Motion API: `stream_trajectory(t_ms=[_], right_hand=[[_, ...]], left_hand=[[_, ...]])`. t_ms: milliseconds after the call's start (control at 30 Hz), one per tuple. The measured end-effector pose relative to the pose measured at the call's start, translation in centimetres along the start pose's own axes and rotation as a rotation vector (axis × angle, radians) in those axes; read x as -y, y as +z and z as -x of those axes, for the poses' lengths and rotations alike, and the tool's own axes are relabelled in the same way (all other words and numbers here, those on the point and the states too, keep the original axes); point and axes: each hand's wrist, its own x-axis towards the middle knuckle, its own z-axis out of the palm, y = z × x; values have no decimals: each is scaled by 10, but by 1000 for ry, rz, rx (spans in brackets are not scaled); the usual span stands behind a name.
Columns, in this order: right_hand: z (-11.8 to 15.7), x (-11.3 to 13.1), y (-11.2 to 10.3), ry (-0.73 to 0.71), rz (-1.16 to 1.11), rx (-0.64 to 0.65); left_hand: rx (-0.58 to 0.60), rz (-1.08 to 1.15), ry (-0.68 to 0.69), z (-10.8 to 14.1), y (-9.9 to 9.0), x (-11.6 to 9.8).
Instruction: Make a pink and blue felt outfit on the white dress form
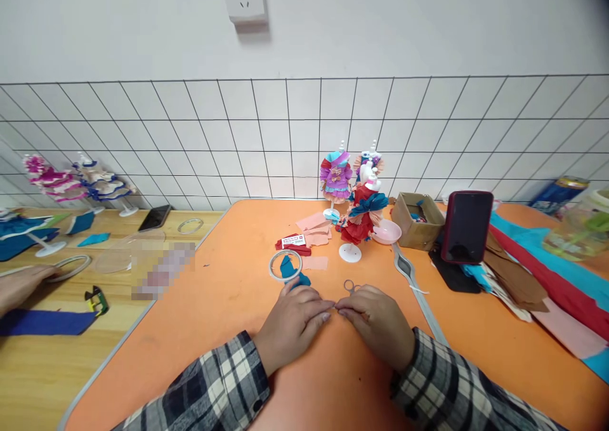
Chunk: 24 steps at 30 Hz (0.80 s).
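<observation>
My left hand [297, 320] and my right hand [375, 320] meet at their fingertips over the orange table [228, 291]. Each is closed in a pinch; what lies between the fingers is too small to make out. Small scissors [349, 285] show one handle loop beside my right hand, the rest hidden under it. Just beyond my left hand lie a teal fabric piece [299, 281] and a white ring [271, 267]. A small dress form in red and blue crepe [359, 218] stands upright behind my hands on a round white base.
Pink strips [314, 225], a pink dish [387, 232], a cardboard box [417, 221], a grey strap [421, 291] and an upright phone [467, 228] lie beyond and right. Coloured sheets [547, 259] cover the right side. Another person's hand [23, 285] holds a ring at far left.
</observation>
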Motion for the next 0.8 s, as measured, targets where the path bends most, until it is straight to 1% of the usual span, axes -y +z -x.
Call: stream_trajectory(t_ms=[67, 133, 200, 233, 333, 433, 533, 600, 700, 800], right_hand=[[0, -9, -8, 65, 6, -31], [1, -21, -15, 165, 21, -41], [2, -31, -18, 235, 56, -10], [2, -35, -18, 245, 79, 16], [-1, -43, -15, 217, 174, 71], [-4, -44, -11, 174, 294, 117], [-5, -42, -10, 143, 375, 168], [-4, -43, -9, 121, 385, 178], [-4, -45, -7, 89, 379, 174], [-4, -46, -5, 91, 371, 184]], left_hand=[[-30, -14, -35, -1, 2, 5], [-57, -28, -48, -2, 2, 9], [-57, -32, -9, -3, 2, 10], [-47, -31, 22, -5, 2, 8], [21, -50, 128, -12, 8, -1], [102, -131, 182, -23, 17, -10], [136, -185, 179, -33, 23, -14], [147, -187, 169, -36, 25, -13], [149, -179, 164, -37, 27, -11], [153, -184, 169, -35, 31, -9]])
